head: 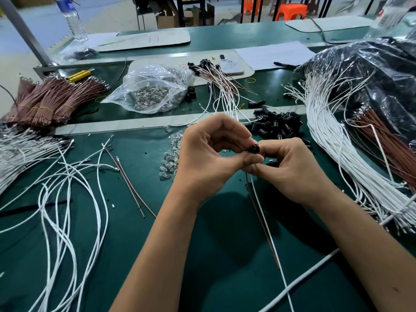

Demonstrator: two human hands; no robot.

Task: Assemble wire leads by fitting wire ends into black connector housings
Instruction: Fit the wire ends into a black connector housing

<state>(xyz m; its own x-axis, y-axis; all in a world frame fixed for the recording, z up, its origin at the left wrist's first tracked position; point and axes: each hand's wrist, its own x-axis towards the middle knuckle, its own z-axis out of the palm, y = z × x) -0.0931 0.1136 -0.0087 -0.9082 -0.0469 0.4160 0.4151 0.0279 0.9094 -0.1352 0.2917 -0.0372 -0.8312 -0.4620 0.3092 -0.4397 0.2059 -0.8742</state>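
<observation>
My left hand (207, 152) and my right hand (290, 167) meet above the middle of the green table. Between their fingertips sits a small black connector housing (254, 149); the left thumb and forefinger pinch it. From under my right hand's curled fingers a white wire (267, 224) and a brown wire (261, 219) hang down toward me. A heap of loose black housings (279, 124) lies just behind the hands. Small clear bulbs (168, 163) are scattered left of my left hand.
Loose white wires (67, 188) sprawl at the left, bundled brown wires (49, 100) behind them. A thick white wire bundle (333, 143) curves along the right beside a black plastic bag (371, 70). Finished leads (216, 79), a clear bag of parts (153, 91) and a phone (230, 64) lie farther back.
</observation>
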